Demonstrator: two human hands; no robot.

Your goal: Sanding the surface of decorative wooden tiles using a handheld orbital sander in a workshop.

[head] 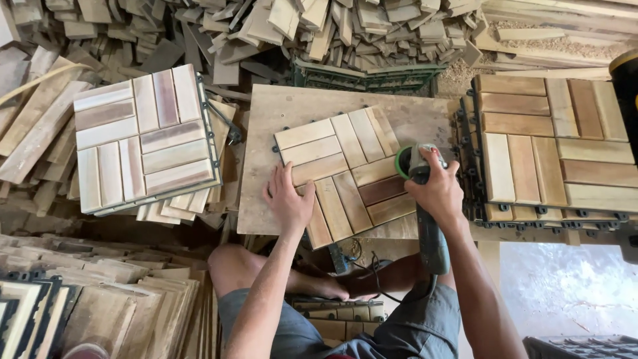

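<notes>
- Nearest the camera: the person sits cross-legged in grey shorts, bare knees tucked right under the near edge of the table [266, 199], which is a plain wooden board.
- The landmark here is the wooden deck tile [345, 174] lying flat and a bit rotated on that table, slats in a parquet pattern, black plastic tabs poking out around the edge.
- Left hand [288, 199] is pressed flat on the tile's near-left corner, fingers spread, palm down. It's holding nothing, just bearing on the wood.
- Right hand [435, 189] sits at the tile's right edge, grip wrapped tight around the body of an angle grinder [425, 213]. The green-rimmed head touches the tile's right side, the dark handle runs back toward the person's lap, and a cord trails below.
- Left of the tile, off the table, a second finished tile [143, 138] with paler, pinkish slats lies tilted on a heap of loose slats.
- Right of the tile, just beside the table, there's a stack of finished tiles [555, 149] in a more orange wood.
- Near-left of the tile, down at floor level, more boards and tiles are stacked on edge.
- Beyond the tile, past the table's far edge, there's a green plastic crate [365, 74], then a big pile of short wood offcuts [319, 26] with sawdust at its right.
</notes>
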